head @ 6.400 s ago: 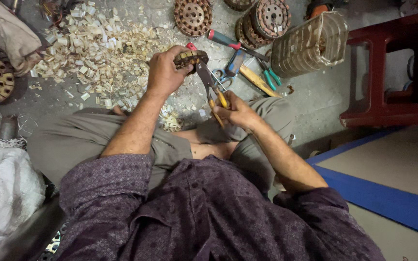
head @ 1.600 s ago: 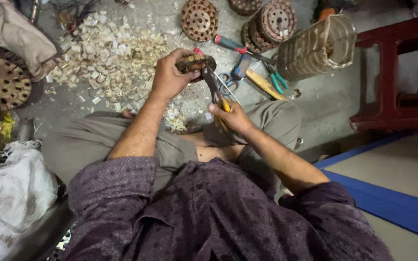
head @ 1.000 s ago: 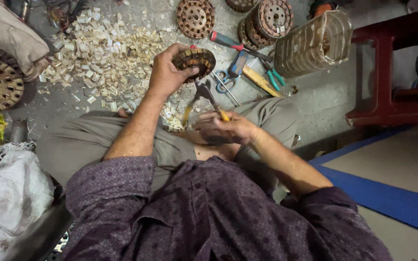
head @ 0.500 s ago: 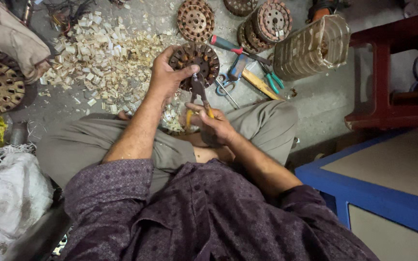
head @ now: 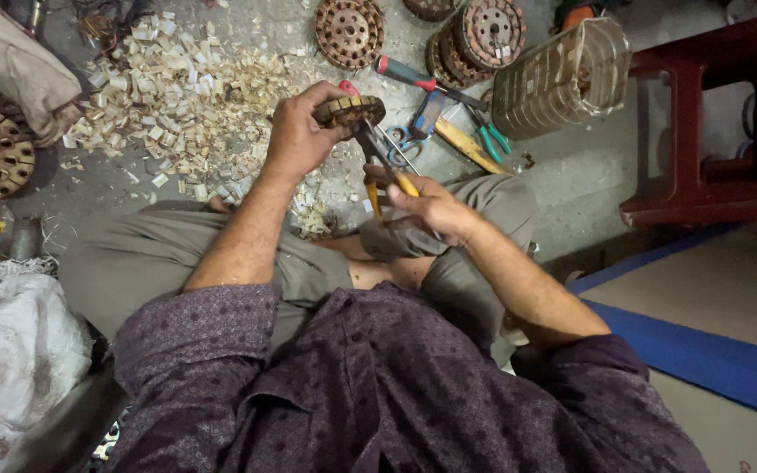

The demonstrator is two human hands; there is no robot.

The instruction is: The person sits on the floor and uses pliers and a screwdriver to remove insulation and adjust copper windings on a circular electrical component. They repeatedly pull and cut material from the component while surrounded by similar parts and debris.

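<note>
Yellow-handled pliers (head: 385, 166) gripped in right hand (head: 427, 206), tips up against round rusty slotted metal core (head: 349, 110). Core clasped edge-on by left hand (head: 295, 136), just beyond the right, above grey floor (head: 589, 171). Half a second earlier, turned face-up; now tilted flat. Farther off, pale scrap pile (head: 177, 96).

Pale scraps (head: 177, 96) litter the floor (rusty discs (head: 350, 31) beyond), red stool (head: 711, 131) right.
</note>
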